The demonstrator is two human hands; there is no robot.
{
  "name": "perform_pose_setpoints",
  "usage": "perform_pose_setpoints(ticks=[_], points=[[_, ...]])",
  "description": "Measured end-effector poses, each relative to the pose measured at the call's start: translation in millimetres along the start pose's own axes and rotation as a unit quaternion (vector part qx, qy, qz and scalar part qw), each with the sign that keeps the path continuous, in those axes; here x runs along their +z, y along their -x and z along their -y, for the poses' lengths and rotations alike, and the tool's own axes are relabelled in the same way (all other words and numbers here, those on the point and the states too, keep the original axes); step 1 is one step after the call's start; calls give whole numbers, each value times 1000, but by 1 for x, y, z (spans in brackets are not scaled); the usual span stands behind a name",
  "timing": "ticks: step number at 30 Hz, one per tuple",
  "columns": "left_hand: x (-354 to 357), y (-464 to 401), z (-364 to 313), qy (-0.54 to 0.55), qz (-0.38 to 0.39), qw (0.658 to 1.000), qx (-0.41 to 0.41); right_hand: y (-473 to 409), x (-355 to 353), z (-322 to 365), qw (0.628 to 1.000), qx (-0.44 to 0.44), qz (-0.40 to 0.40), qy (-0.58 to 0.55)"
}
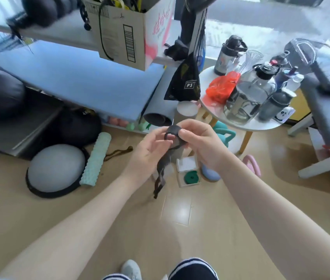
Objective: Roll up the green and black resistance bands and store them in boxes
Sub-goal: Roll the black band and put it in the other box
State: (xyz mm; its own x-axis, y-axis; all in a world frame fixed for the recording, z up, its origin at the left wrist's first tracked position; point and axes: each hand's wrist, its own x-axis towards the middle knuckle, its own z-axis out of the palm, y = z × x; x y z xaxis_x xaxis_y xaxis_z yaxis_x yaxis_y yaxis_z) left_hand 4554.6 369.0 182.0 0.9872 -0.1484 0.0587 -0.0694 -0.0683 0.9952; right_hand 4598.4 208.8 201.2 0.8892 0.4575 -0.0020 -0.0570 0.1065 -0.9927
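Black rubber is being wound at the centre of the view: the black band (173, 136) is pinched between the right hand (198, 142) and the left hand (150, 152), with fingers curled round a small coil at the top. The hands are held close together, the right at three o'clock of the coil, the left at nine. The unrolled tail is left hanging toward six o'clock, so this band is judged only partly rolled.

On the floor below, at about five o'clock of the hands, a clear box (187, 172) is seen open, and a rolled green band (191, 176) is already lying inside it. The green half of the task is therefore taken as done. The rest of the black band's rolling and its boxing are left; a second box cannot be made out with certainty.

Farther out, a white tabletop (246, 126) carrying bottles is seen at two o'clock.
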Motion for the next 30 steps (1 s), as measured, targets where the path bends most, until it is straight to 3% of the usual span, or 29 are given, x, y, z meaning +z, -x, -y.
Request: perform_pose_setpoints(ticks=[5,10,15,20,30], points=[[34,5,-30,-80,-97,990,66,23,-16,26,999,-2,41,-11],[72,10,-58,-118,-138,982,55,45,-42,40,996,-42,4,74],[106,19,-59,-110,-138,984,40,65,-62,38,993,-64,36,93],[131,34,-39,-32,-155,987,23,85,-71,33,997,-33,70,-20],[151,61,-33,6,-179,984,0,111,-68,24,999,-13,20,-34]])
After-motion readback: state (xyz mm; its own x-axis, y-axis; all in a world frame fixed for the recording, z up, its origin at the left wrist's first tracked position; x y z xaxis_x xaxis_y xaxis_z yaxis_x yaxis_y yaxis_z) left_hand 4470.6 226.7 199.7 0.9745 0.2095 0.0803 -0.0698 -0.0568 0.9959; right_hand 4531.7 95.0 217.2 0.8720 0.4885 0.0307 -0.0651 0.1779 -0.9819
